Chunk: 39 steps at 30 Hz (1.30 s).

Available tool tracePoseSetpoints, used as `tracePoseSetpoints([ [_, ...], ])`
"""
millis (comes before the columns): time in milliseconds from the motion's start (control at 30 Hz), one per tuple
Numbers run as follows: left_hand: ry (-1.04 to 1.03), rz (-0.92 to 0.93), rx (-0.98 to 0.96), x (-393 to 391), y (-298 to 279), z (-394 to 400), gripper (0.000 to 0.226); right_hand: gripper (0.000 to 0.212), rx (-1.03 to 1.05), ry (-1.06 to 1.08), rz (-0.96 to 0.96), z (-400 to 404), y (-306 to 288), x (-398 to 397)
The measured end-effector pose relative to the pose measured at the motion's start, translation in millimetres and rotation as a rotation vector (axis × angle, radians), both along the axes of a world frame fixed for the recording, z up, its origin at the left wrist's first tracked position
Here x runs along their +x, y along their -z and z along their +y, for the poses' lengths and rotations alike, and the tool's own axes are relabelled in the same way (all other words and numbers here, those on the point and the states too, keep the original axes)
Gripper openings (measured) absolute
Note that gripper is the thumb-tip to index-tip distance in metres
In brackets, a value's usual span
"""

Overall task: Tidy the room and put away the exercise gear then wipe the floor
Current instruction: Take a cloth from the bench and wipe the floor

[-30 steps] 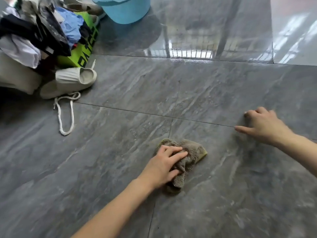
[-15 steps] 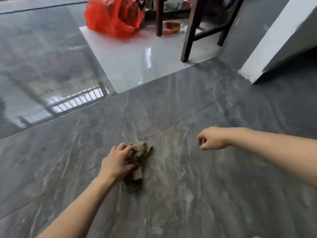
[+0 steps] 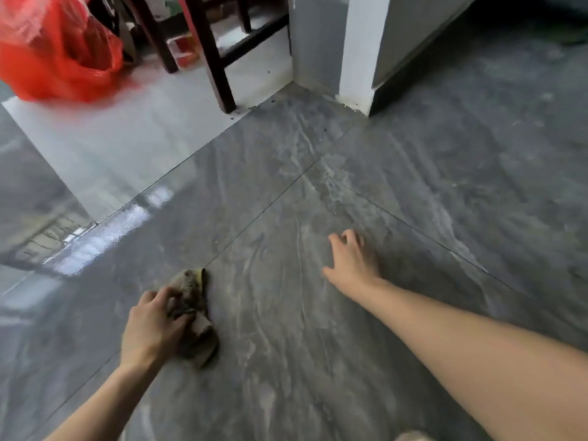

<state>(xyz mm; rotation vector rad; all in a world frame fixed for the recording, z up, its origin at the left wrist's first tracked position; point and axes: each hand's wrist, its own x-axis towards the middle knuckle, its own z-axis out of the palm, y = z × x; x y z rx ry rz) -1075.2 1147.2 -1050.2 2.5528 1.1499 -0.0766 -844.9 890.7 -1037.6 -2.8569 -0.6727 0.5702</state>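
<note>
1. Our left hand [image 3: 152, 329] curls its fingers onto one rag [image 3: 194, 319], near left on the floor [image 3: 413, 192].
2. Our right hand [image 3: 353, 262] spreads its fingers, empty, against the floor.
3. One red bag [image 3: 54, 55] sits far left.

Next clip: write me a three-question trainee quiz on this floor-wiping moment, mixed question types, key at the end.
1. True or false: the left hand presses a rag on the floor.
2. The right hand is: A) gripping a chair leg B) spread on the floor, empty C) holding the bag.
3. What colour is the bag by the chair?

Key: 1 true; 2 B; 3 red.
</note>
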Motion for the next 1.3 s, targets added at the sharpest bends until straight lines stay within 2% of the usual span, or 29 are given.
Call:
tracePoseSetpoints([
  [100,0.145,-0.02,-0.004,67,-3,-26,0.038,0.061,0.07,0.079,-0.009,-9,8,-3],
  [200,0.326,-0.015,0.038,140,0,-54,0.046,0.064,0.102,0.038,0.0,-20,18,-11],
  [333,0.45,-0.022,0.006,216,-2,-89,0.052,0.068,0.138,-0.069,-0.068,-25,13,2],
  [567,0.583,0.112,0.195,266,-15,-60,0.05,0.066,0.175,-0.161,-0.051,26,4,-3],
  [700,0.501,0.1,0.244,258,-9,3,0.046,0.082,0.179,-0.287,-0.03,73,-1,-10],
  [800,0.322,0.123,0.262,233,-8,78,0.045,0.083,0.168,-0.426,0.065,105,2,-17],
  [933,-0.047,0.347,0.236,128,-6,188,0.031,0.089,0.125,-0.427,0.147,128,15,-25],
  [1000,-0.181,0.469,0.201,65,-8,218,0.024,0.093,0.059,-0.462,0.123,130,20,-28],
  [1067,-0.294,0.491,0.167,29,-6,233,0.024,0.095,0.041,-0.498,0.095,128,23,-27],
  [1200,-0.405,0.375,0.155,56,-4,233,0.029,0.095,0.06,-0.496,0.123,130,22,-26],
  [1300,-0.235,0.241,0.142,133,-9,199,0.022,0.095,0.066,-0.496,0.119,132,20,-26],
])
